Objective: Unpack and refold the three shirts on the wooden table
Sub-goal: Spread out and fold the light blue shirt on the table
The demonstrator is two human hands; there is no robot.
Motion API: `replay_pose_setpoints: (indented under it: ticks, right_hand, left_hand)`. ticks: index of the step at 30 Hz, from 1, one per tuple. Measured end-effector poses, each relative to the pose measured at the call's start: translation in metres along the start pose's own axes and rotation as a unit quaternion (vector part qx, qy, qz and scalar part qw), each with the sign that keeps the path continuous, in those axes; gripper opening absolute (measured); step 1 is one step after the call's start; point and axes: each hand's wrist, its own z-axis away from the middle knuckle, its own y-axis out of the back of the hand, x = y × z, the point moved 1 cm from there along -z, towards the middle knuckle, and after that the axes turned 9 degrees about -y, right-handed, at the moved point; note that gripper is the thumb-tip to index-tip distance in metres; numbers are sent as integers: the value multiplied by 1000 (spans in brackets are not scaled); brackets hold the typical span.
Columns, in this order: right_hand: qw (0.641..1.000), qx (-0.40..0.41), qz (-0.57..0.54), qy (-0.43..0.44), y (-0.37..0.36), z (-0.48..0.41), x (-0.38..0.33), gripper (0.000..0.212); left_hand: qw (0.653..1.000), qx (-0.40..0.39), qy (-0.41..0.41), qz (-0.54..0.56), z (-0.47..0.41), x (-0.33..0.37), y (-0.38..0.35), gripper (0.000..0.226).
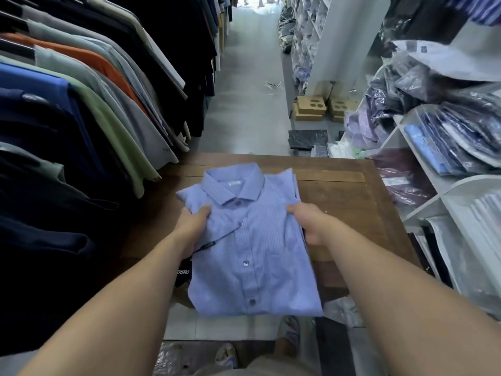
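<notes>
- Apparently the step in hand is handling 1 shirt (252,248) that is already out of its bag and lies in a neat folded rectangle. Whether it is about to be opened out or has just been refolded, I cannot tell.
- Both hands grasp it by the shoulders. The left hand (191,225) pinches the left edge below the collar (233,185), thumb on top. The right hand (309,225) curls round the right edge, fingers tucked under the stacked layers.
- The shirt sits over the wooden worktop (341,202), collar away from the person. Its near end reaches past the near edge of the worktop. Whether it rests on the wood or is lifted just clear of it is not plain.
- The other 2 shirts of the 3 cannot be picked out in this view.
- If unfolding comes next, it would call for lifting by the shoulders and letting the layers drop open. If the shirt is to be set down, it should be laid flat and square, further onto the wood.
- The cloth is thin, pale blue with fine stripes, soft and lightly creased. It would likely slump if held by 1 side only.
- The collar is stiffer and stands in crisp points; small dark buttons (246,263) run down the closed front.
- A black tag (183,274) hangs on a thin cord off the left side and could snag in a fold.
- The worktop is dark brown board, flat and matt, with a paler plank near its far edge.
- Beyond it are hanging shirts (103,104) on the left, and glossy, crinkled plastic bags (450,137) of clothing on white shelves on the right.
</notes>
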Motion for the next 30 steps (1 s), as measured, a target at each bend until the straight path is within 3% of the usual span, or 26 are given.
replay_pose_setpoints:
  ticks: [3,7,14,16,19,21,24,27,30]
  right_hand:
    - [993,85,79,9,7,-11,17,28]
    - [985,139,96,44,13,-11,25,29]
    - [953,247,76,158,19,-15,11,16]
    - [951,258,87,145,22,-20,11,7]
    - [961,235,129,64,31,-27,20,23]
    - [956,235,176,25,37,-29,27,30]
    - [938,239,250,-1,39,-28,33,34]
    - [938,231,258,-31,35,-23,39,43]
    - [940,217,255,-66,32,-15,52,41]
  left_hand:
    - [992,-8,-15,-123,5,-4,-10,70]
    - [989,-22,-16,-144,1,-3,-22,61]
    - [959,126,-115,-225,-5,43,-43,56]
    - [934,120,-129,-312,-11,52,-51,54]
    - [867,118,-129,-467,-20,51,-49,45]
    - [849,134,-118,-498,-23,42,-41,44]
    - [857,129,-42,-497,-22,22,-28,53]
    - [886,103,56,-449,-20,0,-13,71]
    - [907,89,79,-405,-14,-15,-4,85]
